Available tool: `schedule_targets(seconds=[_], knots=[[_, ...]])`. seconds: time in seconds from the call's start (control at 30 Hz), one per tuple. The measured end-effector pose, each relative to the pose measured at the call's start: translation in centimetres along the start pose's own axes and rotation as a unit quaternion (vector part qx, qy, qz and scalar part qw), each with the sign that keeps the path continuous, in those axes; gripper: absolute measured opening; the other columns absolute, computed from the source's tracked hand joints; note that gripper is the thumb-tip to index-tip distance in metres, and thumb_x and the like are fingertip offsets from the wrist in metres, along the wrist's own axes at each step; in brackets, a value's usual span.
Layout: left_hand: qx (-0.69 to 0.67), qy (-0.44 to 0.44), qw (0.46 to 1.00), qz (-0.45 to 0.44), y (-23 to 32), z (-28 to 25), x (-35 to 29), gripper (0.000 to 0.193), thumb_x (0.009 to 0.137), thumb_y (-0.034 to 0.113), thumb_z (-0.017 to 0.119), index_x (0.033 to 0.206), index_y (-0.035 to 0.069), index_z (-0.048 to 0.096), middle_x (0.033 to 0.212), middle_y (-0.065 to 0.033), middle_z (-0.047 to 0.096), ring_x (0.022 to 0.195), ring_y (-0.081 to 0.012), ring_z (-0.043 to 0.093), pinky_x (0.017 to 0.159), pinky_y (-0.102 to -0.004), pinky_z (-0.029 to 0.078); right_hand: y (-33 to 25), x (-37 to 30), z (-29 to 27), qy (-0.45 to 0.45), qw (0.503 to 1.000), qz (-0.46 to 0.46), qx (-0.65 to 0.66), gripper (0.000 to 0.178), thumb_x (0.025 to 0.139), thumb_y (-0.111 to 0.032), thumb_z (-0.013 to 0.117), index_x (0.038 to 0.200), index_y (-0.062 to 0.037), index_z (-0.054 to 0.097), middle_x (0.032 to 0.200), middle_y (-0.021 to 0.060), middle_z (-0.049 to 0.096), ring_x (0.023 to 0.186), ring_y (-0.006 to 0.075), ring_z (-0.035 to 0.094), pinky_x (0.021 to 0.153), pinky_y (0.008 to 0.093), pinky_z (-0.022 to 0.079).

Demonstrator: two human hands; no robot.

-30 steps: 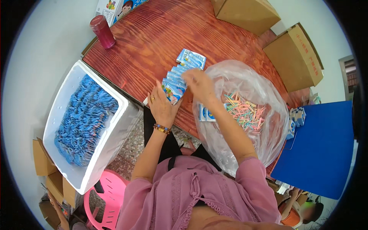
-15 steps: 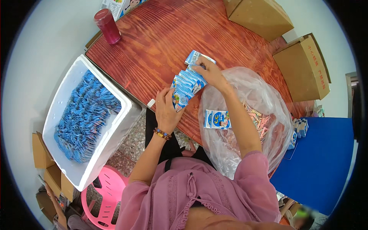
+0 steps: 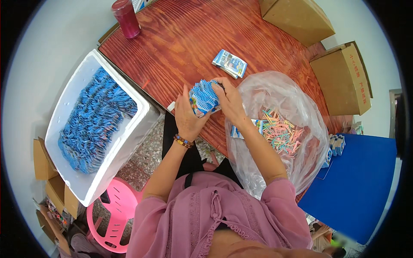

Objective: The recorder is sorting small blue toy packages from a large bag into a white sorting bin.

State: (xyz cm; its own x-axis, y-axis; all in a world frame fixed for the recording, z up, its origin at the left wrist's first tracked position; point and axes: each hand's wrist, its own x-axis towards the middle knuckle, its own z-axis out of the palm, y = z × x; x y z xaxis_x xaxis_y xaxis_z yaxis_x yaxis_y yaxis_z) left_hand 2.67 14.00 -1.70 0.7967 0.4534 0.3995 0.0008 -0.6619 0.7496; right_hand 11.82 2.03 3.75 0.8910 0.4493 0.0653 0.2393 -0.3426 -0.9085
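Note:
Between my two hands is a fanned bunch of small blue-and-white packets point(image 3: 204, 97), held just over the table's near edge. My left hand point(image 3: 189, 115) wraps the bunch from the left side, and my right hand point(image 3: 229, 101) grips its right end. Beyond them a small stack of the same packets point(image 3: 230, 63) lies on the wooden table point(image 3: 180, 47). Under my right forearm is a clear plastic bag point(image 3: 251, 88), spread open, with many short pastel-coloured sticks point(image 3: 282, 131) in it. A single packet point(image 3: 259, 125) rests on the bag, partly hidden by my forearm.
To the left stands a white foam box point(image 3: 95, 193) filled with blue packets point(image 3: 97, 122). A jar with dark red contents point(image 3: 127, 23) is at the far left. Cardboard boxes point(image 3: 340, 81) line the right side, near a blue board point(image 3: 352, 185). A pink chair point(image 3: 116, 215) sits lower left.
My right hand has drawn back from the small stack, leaving it on the table. Packets that were spread in a row are now gathered between both hands.

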Motion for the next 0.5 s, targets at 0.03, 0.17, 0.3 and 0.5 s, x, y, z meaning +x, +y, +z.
schedule_targets(seconds=[0.03,0.17,0.3,0.5], knots=[[-0.032,-0.018,0.999,-0.007,-0.1,0.0,0.1,0.092,0.064,0.024,0.085,0.139,-0.001,0.036,0.124,-0.0187,0.053,0.116,-0.0368,0.051,0.100,-0.0455,0.039,0.7,0.0,-0.4,0.001,1.000,0.000,0.000,0.023,0.095,-0.019,0.056,0.109,-0.0015,0.056,0.097,0.0167,0.064,0.092,0.0265,0.064,0.078,0.0367,0.048],[-0.112,-0.074,0.989,-0.056,0.0,-0.7,0.5,0.077,0.064,0.019,0.083,0.129,0.003,0.046,0.119,-0.0186,0.054,0.112,-0.0357,0.053,0.092,-0.0425,0.044,1.3,-0.5,-3.7,-0.199,0.972,0.003,0.124,0.053,0.087,-0.012,0.065,0.135,-0.0037,0.043,0.126,0.0114,0.054,0.117,0.0201,0.051,0.096,0.0329,0.042],[-0.156,-0.069,0.982,-0.086,-0.4,-0.5,0.5,0.068,0.065,0.017,0.082,0.122,0.003,0.049,0.116,-0.0179,0.055,0.111,-0.0359,0.053,0.092,-0.0422,0.044,1.0,-1.0,-5.0,-0.308,0.949,-0.027,0.061,0.080,0.079,-0.006,0.072,0.146,-0.0060,0.029,0.132,0.0093,0.049,0.118,0.0172,0.048,0.099,0.0306,0.040],[-0.176,-0.084,0.979,-0.059,-1.7,-0.2,0.1,0.066,0.065,0.015,0.081,0.121,0.002,0.049,0.118,-0.0166,0.054,0.113,-0.0343,0.051,0.097,-0.0425,0.041,2.1,-0.9,-3.3,-0.209,0.975,-0.006,0.073,0.065,0.083,-0.006,0.066,0.141,-0.0053,0.036,0.126,0.0098,0.054,0.114,0.0172,0.054,0.096,0.0305,0.042]])
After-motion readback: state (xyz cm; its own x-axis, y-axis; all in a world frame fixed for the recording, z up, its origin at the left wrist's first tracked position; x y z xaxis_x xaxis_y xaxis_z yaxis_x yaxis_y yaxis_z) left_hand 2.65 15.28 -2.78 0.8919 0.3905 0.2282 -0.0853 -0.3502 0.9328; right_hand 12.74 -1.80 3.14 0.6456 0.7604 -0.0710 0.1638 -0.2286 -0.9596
